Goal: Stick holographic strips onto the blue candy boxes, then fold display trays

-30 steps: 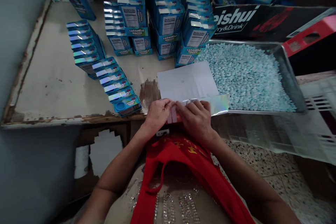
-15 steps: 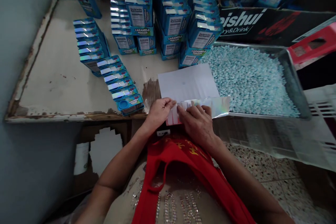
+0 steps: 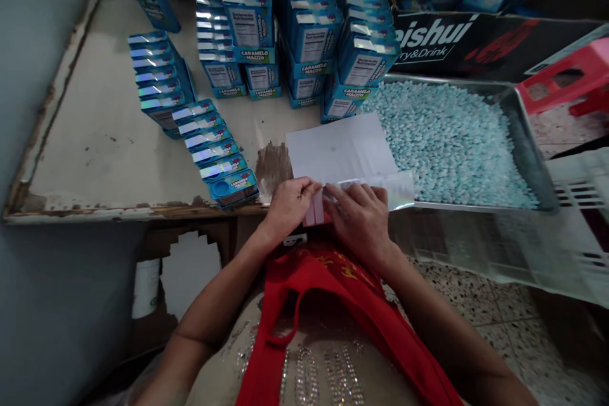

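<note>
A shiny rainbow-silver sticker sheet (image 3: pixel 402 189) lies crosswise in front of me at the table's front edge. At its left end the thumb and forefinger of my left hand (image 3: pixel 287 208) are pinched together; the edge between them is tiny and partly hidden. My right hand (image 3: pixel 362 223) is closed over the middle of the sheet, with bent fingers on top. A pinkish-white lower part (image 3: pixel 313 210) shows between the hands. Just beyond lies a blank white paper (image 3: pixel 340 144). Left of my hands stands a row of blue candy boxes (image 3: pixel 233 183) with silvery strips on most tops.
Stacked blue boxes (image 3: pixel 254 22) fill the back of the table. To the right sits a metal tray (image 3: pixel 547 187) of pale blue candies (image 3: pixel 457 146), with a black carton (image 3: pixel 499 44) behind it. A red plastic piece (image 3: pixel 552 95) juts in at the right.
My right fingers have shifted slightly on the sticker sheet, and its right end has tilted a little. The left pinch stays nearly in place. The whole view has shifted slightly.
</note>
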Demonstrator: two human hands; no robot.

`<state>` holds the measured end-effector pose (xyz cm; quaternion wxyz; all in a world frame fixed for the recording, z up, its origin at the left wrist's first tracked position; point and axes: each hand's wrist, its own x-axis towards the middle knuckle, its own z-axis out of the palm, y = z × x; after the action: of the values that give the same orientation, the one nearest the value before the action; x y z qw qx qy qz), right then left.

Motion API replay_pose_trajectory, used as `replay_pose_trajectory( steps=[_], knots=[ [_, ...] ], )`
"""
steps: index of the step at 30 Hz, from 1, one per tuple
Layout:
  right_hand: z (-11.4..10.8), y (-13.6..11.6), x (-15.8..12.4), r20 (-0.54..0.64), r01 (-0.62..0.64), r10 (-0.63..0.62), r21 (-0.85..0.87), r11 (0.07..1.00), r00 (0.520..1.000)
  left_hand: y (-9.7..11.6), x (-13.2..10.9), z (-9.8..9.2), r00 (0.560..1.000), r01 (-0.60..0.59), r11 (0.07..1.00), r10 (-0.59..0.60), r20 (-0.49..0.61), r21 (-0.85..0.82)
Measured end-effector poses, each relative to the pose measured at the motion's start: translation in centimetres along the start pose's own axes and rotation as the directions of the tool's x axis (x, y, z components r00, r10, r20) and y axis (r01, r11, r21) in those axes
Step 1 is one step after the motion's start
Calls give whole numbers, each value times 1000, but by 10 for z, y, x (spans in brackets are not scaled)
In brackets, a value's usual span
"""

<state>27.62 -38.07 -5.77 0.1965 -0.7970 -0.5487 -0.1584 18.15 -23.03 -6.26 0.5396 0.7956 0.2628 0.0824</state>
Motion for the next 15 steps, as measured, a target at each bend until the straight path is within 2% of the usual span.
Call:
replay_pose_trajectory(
  steps=[5, 10, 15],
  knots=[
    [6, -2, -2, -4, 0, 0, -25, 1000, 1000, 2, -3, -1, 1000, -12, 1000, 12, -17, 11],
    [7, -2, -9, 12, 73, -73, -64, 995, 997, 0, -2, 0, 999, 23, 1000, -22, -40, 8],
    [4, 1, -12, 22, 90, -89, -76, 993, 996, 1, -2, -1, 1000, 14, 1000, -14, -17, 11]
  ],
)
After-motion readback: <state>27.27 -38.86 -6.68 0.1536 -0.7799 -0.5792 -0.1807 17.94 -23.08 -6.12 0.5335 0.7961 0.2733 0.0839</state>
